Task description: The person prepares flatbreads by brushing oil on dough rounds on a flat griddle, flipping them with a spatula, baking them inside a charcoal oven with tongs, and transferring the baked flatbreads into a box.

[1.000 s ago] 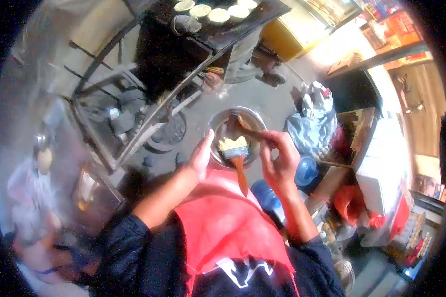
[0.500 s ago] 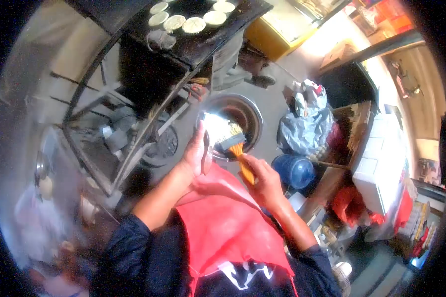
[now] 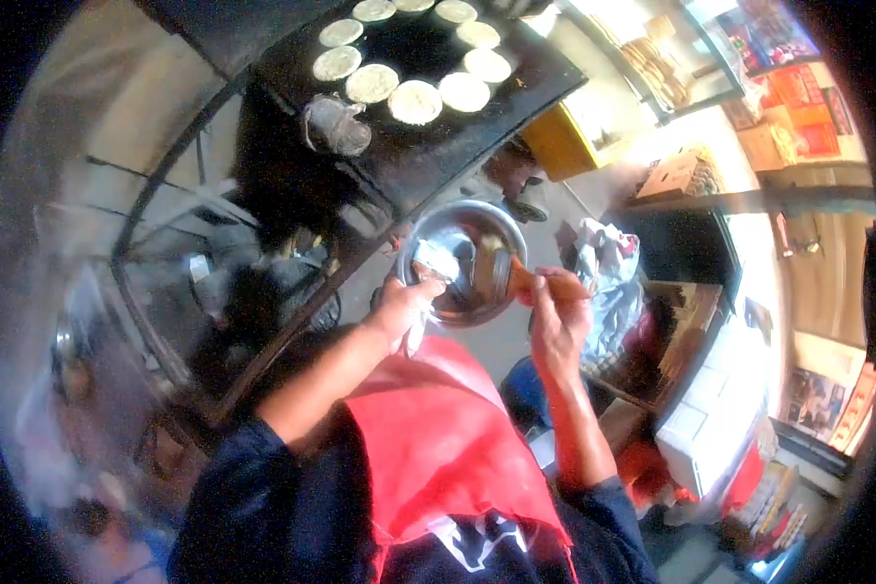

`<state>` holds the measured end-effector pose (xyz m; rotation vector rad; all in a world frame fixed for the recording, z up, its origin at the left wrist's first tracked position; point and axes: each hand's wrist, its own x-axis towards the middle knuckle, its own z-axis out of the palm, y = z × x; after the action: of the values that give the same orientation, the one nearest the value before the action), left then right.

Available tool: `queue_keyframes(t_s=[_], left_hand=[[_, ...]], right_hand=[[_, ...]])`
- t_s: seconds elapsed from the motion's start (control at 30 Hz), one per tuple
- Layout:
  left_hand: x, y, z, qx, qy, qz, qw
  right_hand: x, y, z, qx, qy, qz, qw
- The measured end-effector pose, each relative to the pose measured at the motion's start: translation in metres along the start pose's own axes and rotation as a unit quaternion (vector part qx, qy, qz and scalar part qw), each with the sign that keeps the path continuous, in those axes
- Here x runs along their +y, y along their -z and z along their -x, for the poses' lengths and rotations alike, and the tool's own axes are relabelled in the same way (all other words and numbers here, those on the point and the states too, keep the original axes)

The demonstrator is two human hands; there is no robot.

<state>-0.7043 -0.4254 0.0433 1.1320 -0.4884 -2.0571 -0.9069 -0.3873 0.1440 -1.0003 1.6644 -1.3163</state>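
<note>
Cluttered workspace you've got, with grey floor underneath and stuff packed in on nearly every side. Up top, pale flat dough rounds [image 3: 416, 102] sit in a ring on a flat black worktop [image 3: 482, 127], the farthest ones right at the edge of view. Near its front edge there's a crumpled grey cloth [image 3: 336, 127], just beside the rounds. Past the worktop's right corner you can spot a yellow cabinet [image 3: 560, 141].

Now your hands. Your left hand [image 3: 401, 310] has the shiny metal bowl [image 3: 469, 306] by its left side, thumb over the rim, the other fingers mostly hidden. Something bright white shows just past that thumb; can't tell if it's glare or a thing. Your right hand [image 3: 560, 307] is pinching the orange-brown wooden handle of a flat brush [image 3: 522, 279], and the brush head points left, over the right side of the bowl. Can't tell if the bristles touch the metal.

Bowl's out in front of your red apron [image 3: 448, 443], below the worktop's edge. Off to your right: a crinkled plastic bag [image 3: 608, 282], then a white box [image 3: 715, 419] nearer you.
</note>
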Motion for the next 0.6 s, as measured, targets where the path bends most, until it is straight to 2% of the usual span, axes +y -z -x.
queue_keyframes(t_s=[0.07,0.17,0.27,0.33,0.4,0.43,0.47,0.53,0.6], left_hand=[[0.010,0.001,-0.010,0.019,-0.006,-0.016,1.000],[0.027,-0.005,-0.021,0.070,-0.032,-0.057,0.995],[0.039,-0.025,-0.029,0.120,-0.040,-0.067,0.990],[0.043,-0.040,-0.041,0.133,-0.079,-0.074,0.985],[0.048,-0.052,-0.056,0.145,-0.107,-0.046,0.983],[0.055,-0.057,-0.063,0.159,-0.055,-0.059,0.984],[0.053,-0.062,-0.074,0.171,-0.063,-0.052,0.982],[0.042,-0.072,-0.101,0.204,-0.128,-0.065,0.968],[0.038,-0.087,-0.125,0.203,-0.146,0.002,0.968]], right_hand=[[-0.001,-0.007,-0.022,0.002,-0.009,0.001,1.000],[-0.002,-0.016,-0.049,-0.045,0.030,0.031,0.998],[0.005,-0.023,-0.075,-0.102,0.156,0.225,0.956],[0.009,-0.026,-0.097,-0.144,0.203,0.245,0.937],[0.004,-0.027,-0.120,-0.176,0.203,0.237,0.934],[0.006,-0.026,-0.134,-0.188,0.209,0.233,0.931],[0.009,-0.024,-0.150,-0.195,0.198,0.225,0.934],[0.021,-0.016,-0.186,-0.217,0.195,0.214,0.932],[0.041,-0.007,-0.223,-0.238,0.139,0.161,0.948]])
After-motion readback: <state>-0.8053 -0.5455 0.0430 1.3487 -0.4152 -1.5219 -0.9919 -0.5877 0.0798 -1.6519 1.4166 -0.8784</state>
